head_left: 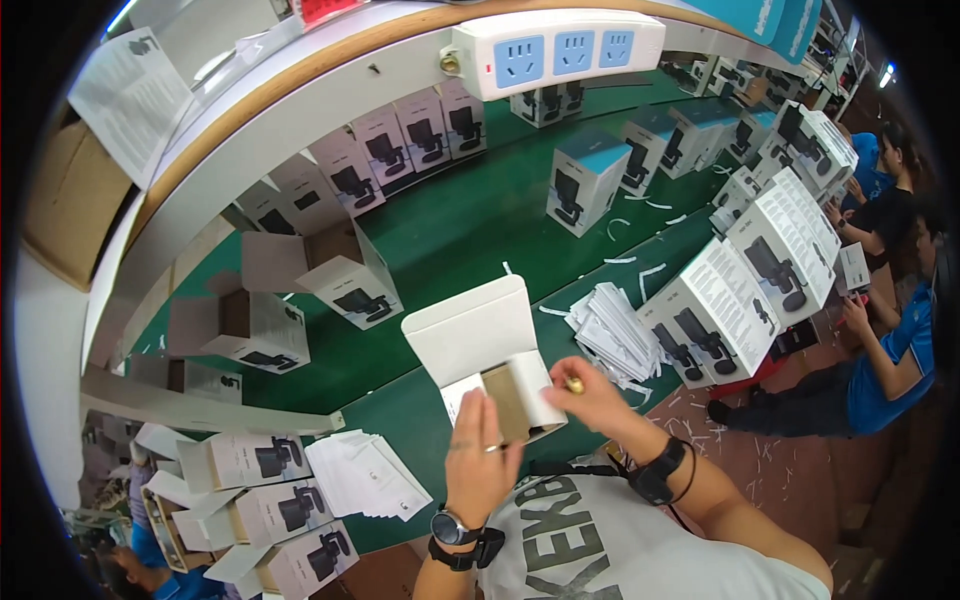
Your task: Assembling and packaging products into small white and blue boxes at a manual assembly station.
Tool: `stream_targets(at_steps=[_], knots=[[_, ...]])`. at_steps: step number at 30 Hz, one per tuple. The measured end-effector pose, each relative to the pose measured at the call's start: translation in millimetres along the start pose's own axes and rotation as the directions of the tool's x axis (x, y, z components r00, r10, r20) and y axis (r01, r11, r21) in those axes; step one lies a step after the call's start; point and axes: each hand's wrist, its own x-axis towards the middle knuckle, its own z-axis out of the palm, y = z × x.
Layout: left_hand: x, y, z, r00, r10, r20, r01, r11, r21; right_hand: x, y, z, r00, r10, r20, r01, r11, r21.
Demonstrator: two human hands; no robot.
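Note:
A white carton (470,335) stands in front of me with its lid flap raised and a brown cardboard insert (507,402) inside. My left hand (480,455) lies along its near left side, fingers stretched out, a ring on one of them. At the opposite side, my right hand (595,398) has its fingers curled around a small brass-coloured piece (574,384), whose kind I cannot make out. The thumb and fingertips of that hand meet the carton's white right side flap (541,392). Whatever lies under the insert is hidden.
Folded white leaflets (612,335) lie to the right, a stack of white papers (365,475) to the left. Open printed cartons (290,515) line the left; closed ones (588,185) stand further back. A power strip (560,52) hangs on the shelf edge. Co-workers (890,350) are at right.

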Motion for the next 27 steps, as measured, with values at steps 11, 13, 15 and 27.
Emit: stream_targets(at_steps=[11, 13, 15, 27], knots=[[27, -2, 25, 0.957, 0.133, 0.257, -0.199, 0.947, 0.251, 34, -16, -23, 0.945, -0.256, 0.203, 0.325, 0.805, -0.497], [32, 1, 29, 0.967, 0.11, 0.231, -0.168, 0.954, 0.248, 43, -24, -28, 0.894, -0.405, 0.189, 0.433, 0.677, -0.596], [37, 2, 33, 0.97, 0.101, 0.219, -0.155, 0.957, 0.244, 56, -32, -30, 0.859, -0.476, 0.187, 0.473, 0.602, -0.644], [31, -1, 27, 0.972, 0.102, 0.212, -0.148, 0.966, 0.214, 64, -43, -19, 0.738, -0.63, 0.24, 0.557, 0.37, -0.743]])
